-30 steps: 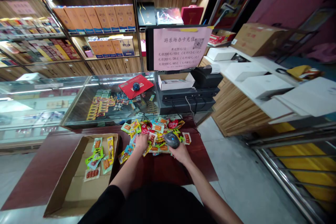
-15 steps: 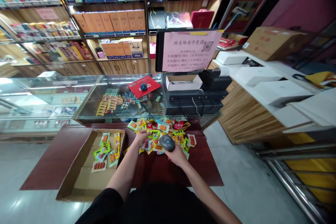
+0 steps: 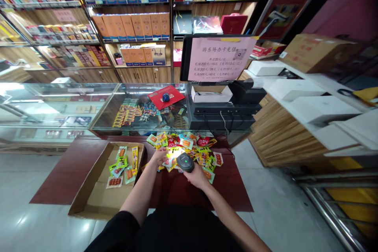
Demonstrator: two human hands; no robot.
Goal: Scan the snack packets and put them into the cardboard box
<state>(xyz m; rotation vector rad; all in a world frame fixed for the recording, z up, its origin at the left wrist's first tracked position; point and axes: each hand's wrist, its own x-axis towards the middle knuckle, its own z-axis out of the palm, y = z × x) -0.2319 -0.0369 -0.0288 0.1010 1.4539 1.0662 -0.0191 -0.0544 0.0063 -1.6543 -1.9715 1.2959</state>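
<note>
Gripping the scanner (image 3: 185, 162) with the closed fingers of the right hand (image 3: 196, 176), above the near part of the pile (image 3: 203, 158) on the table (image 3: 230, 191). Pointing the scanner's head to the far left, with long axis going from near right to far left, and throwing bright light on a yellow packet (image 3: 175, 152). Pinching this packet at its left end with the left hand (image 3: 160, 157), long axis roughly left to right. Left of the pile, in the box (image 3: 97, 201), more packets (image 3: 135, 159).

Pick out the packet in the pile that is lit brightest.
The yellow packet just right of the left hand, beyond the scanner in the right hand: strong glare whitens it, while the other packets look duller.
</note>
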